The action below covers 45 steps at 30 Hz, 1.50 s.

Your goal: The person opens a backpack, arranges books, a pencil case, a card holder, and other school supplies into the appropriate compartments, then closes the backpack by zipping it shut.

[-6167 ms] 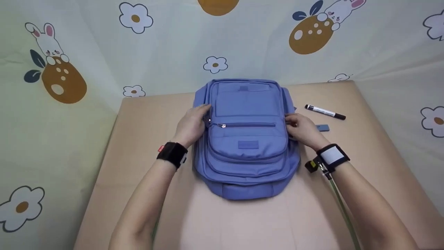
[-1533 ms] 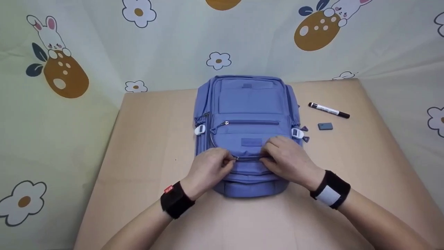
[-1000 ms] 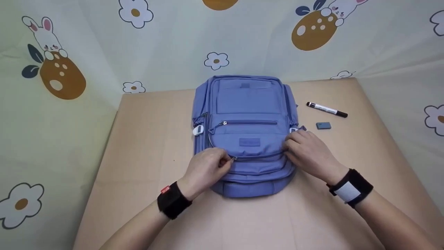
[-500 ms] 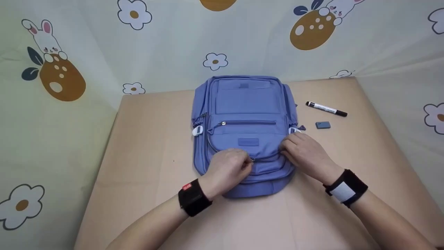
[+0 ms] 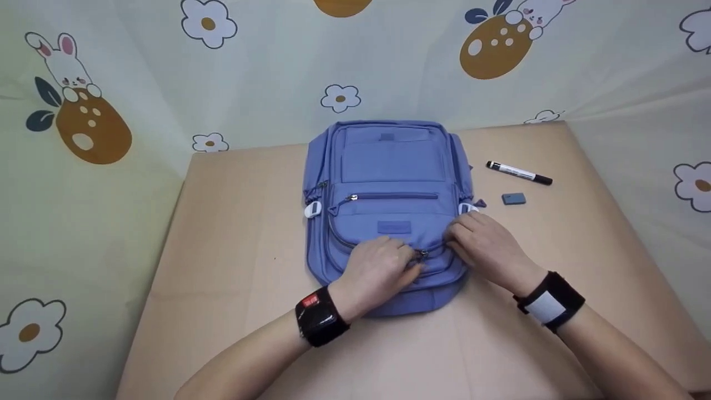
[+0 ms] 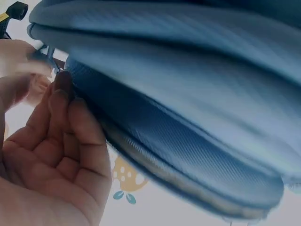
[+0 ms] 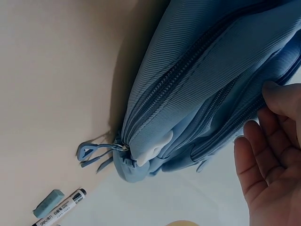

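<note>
A blue backpack (image 5: 394, 161) lies front side up on the table in the head view. My left hand (image 5: 377, 272) pinches the zipper pull (image 5: 422, 254) of the lower front pocket. In the left wrist view, the fingertips of that hand (image 6: 66, 155) meet at the zipper, and the pocket edge (image 6: 178, 183) hangs apart from the body of the bag. My right hand (image 5: 491, 250) grips the pocket's right edge between thumb and fingers. The right wrist view shows its thumb and fingers (image 7: 277, 146) at the zippered seam (image 7: 244, 113).
Right of the backpack lie a black-and-white marker (image 5: 519, 173) and a small blue-grey block (image 5: 514, 198). White buckles (image 5: 313, 209) sit on the bag's sides. Another zipper (image 5: 397, 196) crosses its front. A patterned cloth (image 5: 266, 72) hangs behind the table (image 5: 222, 222).
Both hands have come from the bag's sides to the front pocket. The left hand has then drawn the zipper pull rightward along the seam; the right hand has shifted to the pocket's right edge.
</note>
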Each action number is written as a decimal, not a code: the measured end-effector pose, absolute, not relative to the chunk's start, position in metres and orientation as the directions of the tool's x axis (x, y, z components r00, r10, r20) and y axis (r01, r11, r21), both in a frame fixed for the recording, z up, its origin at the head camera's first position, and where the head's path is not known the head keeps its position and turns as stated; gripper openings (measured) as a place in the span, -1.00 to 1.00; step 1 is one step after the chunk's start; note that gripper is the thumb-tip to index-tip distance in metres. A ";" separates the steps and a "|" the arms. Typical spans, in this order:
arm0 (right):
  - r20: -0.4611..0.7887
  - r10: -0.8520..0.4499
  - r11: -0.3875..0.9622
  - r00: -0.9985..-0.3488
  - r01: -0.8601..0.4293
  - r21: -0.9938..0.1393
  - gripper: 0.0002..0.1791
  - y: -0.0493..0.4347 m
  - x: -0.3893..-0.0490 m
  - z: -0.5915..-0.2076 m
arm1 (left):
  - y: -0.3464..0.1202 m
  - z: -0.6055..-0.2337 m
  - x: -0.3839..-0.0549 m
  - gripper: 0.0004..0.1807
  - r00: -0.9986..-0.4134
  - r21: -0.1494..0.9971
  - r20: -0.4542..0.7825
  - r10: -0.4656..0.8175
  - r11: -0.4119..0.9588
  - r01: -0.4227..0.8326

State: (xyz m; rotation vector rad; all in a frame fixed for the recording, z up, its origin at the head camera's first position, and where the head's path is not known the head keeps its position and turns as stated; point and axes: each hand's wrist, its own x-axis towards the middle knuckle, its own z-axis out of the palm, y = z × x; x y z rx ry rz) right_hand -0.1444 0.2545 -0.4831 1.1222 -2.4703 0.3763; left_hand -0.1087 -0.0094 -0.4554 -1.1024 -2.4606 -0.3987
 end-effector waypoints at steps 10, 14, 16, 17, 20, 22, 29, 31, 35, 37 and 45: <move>0.467 -0.614 0.665 -0.637 -0.736 -0.130 -0.80 0.255 -0.139 -0.481 | -0.057 -0.462 -0.130 -0.80 -0.562 0.005 0.489 0.668 0.641 0.767; 0.514 -0.572 0.669 -0.639 -0.726 -0.159 -0.86 0.248 -0.129 -0.478 | -0.062 -0.467 -0.132 -0.88 -0.558 0.018 0.494 0.667 0.633 0.774; 0.533 -0.546 0.678 -0.646 -0.715 -0.173 -0.86 0.241 -0.122 -0.476 | -0.062 -0.468 -0.132 -0.91 -0.549 0.015 0.503 0.668 0.628 0.778; 0.539 -0.532 0.686 -0.654 -0.705 -0.179 -0.82 0.237 -0.119 -0.475 | -0.061 -0.467 -0.132 -0.92 -0.548 0.013 0.507 0.665 0.629 0.777; 0.527 -0.497 0.736 -0.690 -0.656 -0.166 -0.67 0.224 -0.111 -0.475 | -0.060 -0.467 -0.132 -0.91 -0.552 0.009 0.516 0.655 0.640 0.768; 0.511 -0.476 0.774 -0.715 -0.617 -0.143 -0.63 0.217 -0.107 -0.476 | -0.059 -0.466 -0.131 -0.90 -0.556 0.009 0.516 0.651 0.645 0.764; 0.480 -0.429 0.811 -0.765 -0.561 -0.169 -0.75 0.206 -0.105 -0.480 | -0.059 -0.466 -0.130 -0.91 -0.566 0.035 0.515 0.644 0.644 0.764; 0.468 -0.433 0.797 -0.771 -0.570 -0.201 -0.77 0.208 -0.105 -0.479 | -0.059 -0.467 -0.130 -0.91 -0.570 0.043 0.515 0.640 0.645 0.763; 0.435 -0.447 0.770 -0.782 -0.584 -0.258 -0.81 0.217 -0.104 -0.475 | -0.060 -0.466 -0.129 -0.90 -0.579 0.055 0.511 0.635 0.648 0.760; 0.420 -0.443 0.766 -0.792 -0.578 -0.283 -0.83 0.224 -0.103 -0.474 | -0.060 -0.466 -0.129 -0.90 -0.579 0.058 0.513 0.634 0.647 0.760; 0.356 -0.355 0.794 -0.865 -0.479 -0.374 -0.82 0.253 -0.109 -0.468 | -0.061 -0.465 -0.130 -0.86 -0.568 0.051 0.523 0.636 0.641 0.766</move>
